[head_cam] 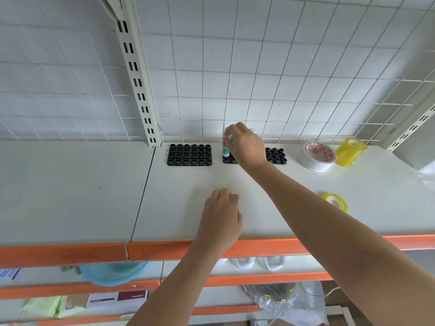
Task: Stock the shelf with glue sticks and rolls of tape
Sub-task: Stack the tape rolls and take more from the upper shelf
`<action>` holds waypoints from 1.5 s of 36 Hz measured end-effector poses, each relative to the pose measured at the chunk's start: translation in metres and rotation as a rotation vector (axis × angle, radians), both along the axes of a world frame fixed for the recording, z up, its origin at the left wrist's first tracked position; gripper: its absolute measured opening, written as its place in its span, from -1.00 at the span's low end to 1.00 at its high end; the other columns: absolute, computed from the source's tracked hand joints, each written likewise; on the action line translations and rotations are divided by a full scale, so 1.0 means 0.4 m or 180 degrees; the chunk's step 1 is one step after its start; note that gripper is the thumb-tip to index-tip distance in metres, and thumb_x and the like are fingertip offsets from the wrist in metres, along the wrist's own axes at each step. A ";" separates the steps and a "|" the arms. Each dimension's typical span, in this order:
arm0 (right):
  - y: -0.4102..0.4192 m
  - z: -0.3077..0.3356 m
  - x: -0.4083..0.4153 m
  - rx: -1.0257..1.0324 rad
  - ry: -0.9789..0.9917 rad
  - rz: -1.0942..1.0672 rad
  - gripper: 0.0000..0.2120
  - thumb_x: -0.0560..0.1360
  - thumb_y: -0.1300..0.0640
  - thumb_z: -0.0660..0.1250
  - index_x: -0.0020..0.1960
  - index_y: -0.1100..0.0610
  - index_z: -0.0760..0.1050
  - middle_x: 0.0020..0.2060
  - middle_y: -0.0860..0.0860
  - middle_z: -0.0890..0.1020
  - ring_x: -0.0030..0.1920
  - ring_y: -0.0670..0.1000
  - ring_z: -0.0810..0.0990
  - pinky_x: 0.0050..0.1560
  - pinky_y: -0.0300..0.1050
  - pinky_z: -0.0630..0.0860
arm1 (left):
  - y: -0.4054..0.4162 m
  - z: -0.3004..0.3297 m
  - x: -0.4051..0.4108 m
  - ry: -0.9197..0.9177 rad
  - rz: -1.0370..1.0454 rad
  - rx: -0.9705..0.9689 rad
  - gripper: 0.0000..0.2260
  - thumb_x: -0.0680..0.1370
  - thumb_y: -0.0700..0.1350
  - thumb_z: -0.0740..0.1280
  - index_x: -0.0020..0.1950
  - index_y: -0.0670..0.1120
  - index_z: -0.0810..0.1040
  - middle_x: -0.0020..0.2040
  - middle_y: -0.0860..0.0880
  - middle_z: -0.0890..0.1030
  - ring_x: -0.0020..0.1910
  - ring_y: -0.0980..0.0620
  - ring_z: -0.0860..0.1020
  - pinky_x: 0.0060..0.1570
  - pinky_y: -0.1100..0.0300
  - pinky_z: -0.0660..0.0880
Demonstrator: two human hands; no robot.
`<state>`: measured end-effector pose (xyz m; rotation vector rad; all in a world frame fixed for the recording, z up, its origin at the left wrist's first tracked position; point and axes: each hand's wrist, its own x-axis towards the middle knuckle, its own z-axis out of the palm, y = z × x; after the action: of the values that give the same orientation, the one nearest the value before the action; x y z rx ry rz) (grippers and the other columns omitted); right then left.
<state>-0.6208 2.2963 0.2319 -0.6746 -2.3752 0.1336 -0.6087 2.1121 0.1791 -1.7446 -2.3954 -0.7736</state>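
Shelf (pixel 211 180), white, with an orange front edge, backed by a white wire grid over tile; one slotted upright at the left rear. Black socket trays, two: the left tray (pixel 189 155) stands with its sockets unfilled; the right tray (pixel 275 155) is partly covered by the right hand, and its full socket count cannot be told. Glue sticks, one plainly visible: glue stick (pixel 226 148), white body with teal label, upright at the left rear corner of the right tray; a second white shape behind the hand cannot be identified. Rolls of tape, three items: one stack of white rolls with red print (pixel 317 156) just right of the right tray, number in the stack not clear; one tall yellow stack (pixel 351 151) beside it toward the rear right; one single yellow roll (pixel 335 201) lying flat nearer the front, well apart from the others, partly hidden by the right forearm. Hands, two: right hand (pixel 247 147) reaches to the rear, fingers curled round the top of the glue stick; left hand (pixel 222 217) rests on the bare shelf near the front edge, fingers loosely bent, holding nothing. Lower shelves carry one blue basin (pixel 113 274), white containers, and one clear plastic bag (pixel 282 300).
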 end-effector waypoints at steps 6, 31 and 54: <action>-0.001 -0.001 -0.010 0.0298 -0.0204 -0.0156 -0.94 0.49 0.31 0.31 -0.17 0.25 0.53 -0.19 0.10 0.54 -0.25 0.15 0.52 -0.47 -0.12 0.37 | 0.002 0.004 0.000 0.0030 0.0035 0.0039 -0.90 0.37 -0.26 0.36 -0.14 -0.17 0.51 -0.15 -0.12 0.52 -0.12 -0.16 0.49 -0.18 0.00 0.50; -0.034 0.085 0.101 -0.0850 -0.0707 0.0088 -0.62 0.58 0.14 0.19 0.40 0.06 0.38 0.33 0.00 0.45 0.12 0.06 0.54 -0.02 -0.14 0.39 | -0.001 0.023 -0.002 -0.0277 0.0015 -0.0129 -0.83 0.46 -0.25 0.27 0.02 -0.21 0.57 0.01 -0.17 0.53 0.05 -0.20 0.46 0.02 -0.06 0.45; 0.035 -0.078 0.749 -0.1046 -0.0650 -0.0627 -0.77 0.43 0.12 0.48 0.06 0.17 0.62 0.05 0.07 0.64 0.06 0.19 0.48 0.00 -0.03 0.45 | 0.196 0.074 0.306 -0.0557 -0.0675 -0.0426 -0.81 0.54 -0.18 0.24 0.08 -0.10 0.60 0.08 -0.05 0.55 0.17 -0.09 0.43 0.13 0.04 0.40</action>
<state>-0.3212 2.3103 0.2009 -1.1204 -2.4873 0.3921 -0.4863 2.1904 0.2088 -2.0923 -2.4496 -0.8397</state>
